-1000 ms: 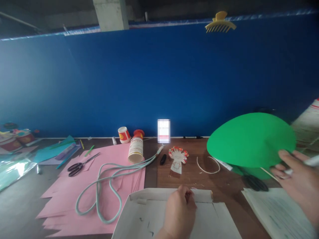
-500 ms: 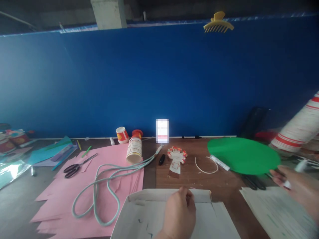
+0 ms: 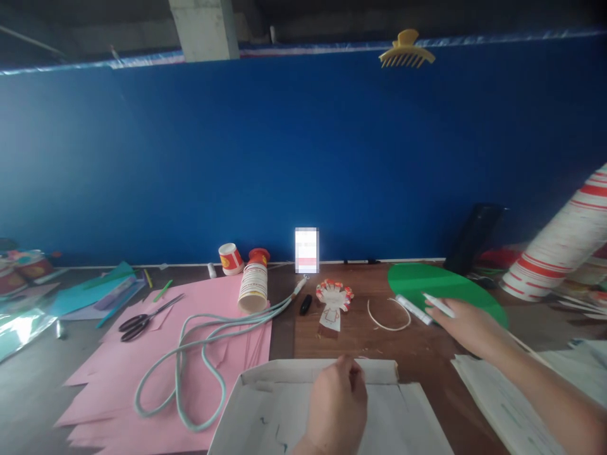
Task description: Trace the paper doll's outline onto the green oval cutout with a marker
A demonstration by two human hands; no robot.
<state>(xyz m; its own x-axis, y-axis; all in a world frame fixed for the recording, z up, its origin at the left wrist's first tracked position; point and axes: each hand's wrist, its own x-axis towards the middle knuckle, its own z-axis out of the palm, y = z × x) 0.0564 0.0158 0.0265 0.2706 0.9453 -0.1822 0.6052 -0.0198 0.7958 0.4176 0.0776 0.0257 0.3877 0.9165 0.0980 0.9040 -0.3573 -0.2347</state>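
- I see one stack of pink paper sheets left on the desk.
- One white cardboard tray; my left hand is clenched on its far rim.
- One green paper disc lies flat, far right.
- One looped pale cord.
- My right hand grasps one white marker; a second white marker lies just beside it.
- One pair of scissors.

White marker in fingers; second marker flat, probably capped.
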